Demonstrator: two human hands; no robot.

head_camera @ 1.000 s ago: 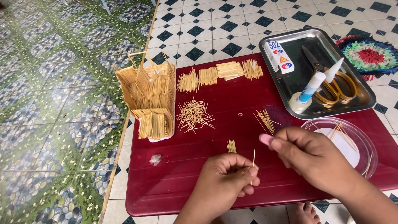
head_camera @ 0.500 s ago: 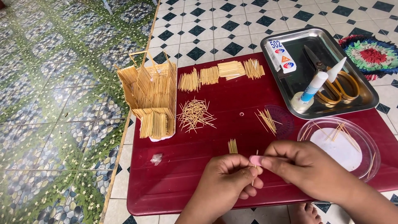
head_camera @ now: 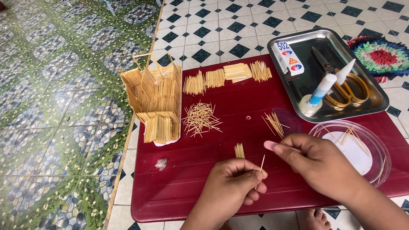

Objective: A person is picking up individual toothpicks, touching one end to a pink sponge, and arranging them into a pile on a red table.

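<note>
Right hand point(head_camera: 317, 164) has shifted back to the right since half a second ago, off the left hand, so the two are now apart. Left hand point(head_camera: 233, 183) stays low over the near edge, fingers curled narrow, thumb and forefinger pinching one thin pale wooden toothpick point(head_camera: 260, 167) that stands nearly upright, tip poking above the knuckles. Right hand fingers are loosely bent, forefinger stretched left toward the stick's tip, near it but not touching; cannot tell if anything is between those fingers.

Just beyond the left hand lies a small bundle of short cut sticks point(head_camera: 239, 150). Further up, a few longer loose sticks point(head_camera: 275, 123) lie beside a clear plastic protractor point(head_camera: 289, 121). Right of the right hand sits a round clear plastic lid point(head_camera: 375, 140) with a few sticks in it. All rests on a dark red rectangular tray table point(head_camera: 204, 179).

Mid-tray: a scattered heap of toothpicks point(head_camera: 200, 119). Far edge: a row of four neat stick bundles point(head_camera: 226, 76). Left edge: a small house model of glued toothpicks point(head_camera: 155, 100), standing upright. Far right: a rectangular steel tray point(head_camera: 375, 104) holding yellow-handled scissors point(head_camera: 347, 87), a white glue bottle with blue label point(head_camera: 326, 87) and a small white glue box point(head_camera: 289, 57). Tiled floor point(head_camera: 64, 106) all around.
</note>
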